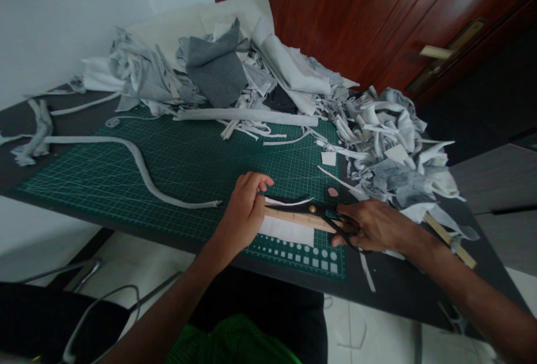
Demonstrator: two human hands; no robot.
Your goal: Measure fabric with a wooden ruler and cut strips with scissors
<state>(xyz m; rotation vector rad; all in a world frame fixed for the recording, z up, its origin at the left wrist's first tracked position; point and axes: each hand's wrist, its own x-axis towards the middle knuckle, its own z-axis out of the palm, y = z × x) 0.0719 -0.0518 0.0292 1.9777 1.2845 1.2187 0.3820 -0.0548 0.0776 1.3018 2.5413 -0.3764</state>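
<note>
Remotely, I see dark table (pixel 394 280), green gridded mat (pixel 201 157) on top, glossy reddish door (pixel 356 28) behind. Crumpled grey and white scraps (pixel 218 70) heap along far side. Smooth white cloth (pixel 289 231) lies between hands, along straight wooden ruler (pixel 293 218). Right hand (pixel 373 223) wraps fingers round handles of black scissors (pixel 321 209); left hand (pixel 244 202) curls at ruler's end, whether gripping I cannot tell.

Dim, cool, diffuse light left the wall (pixel 62 28) at ten o'clock grey; the door (pixel 335 12) at one o'clock shone faintly; wide-angle distortion slanted the outer edges.
</note>
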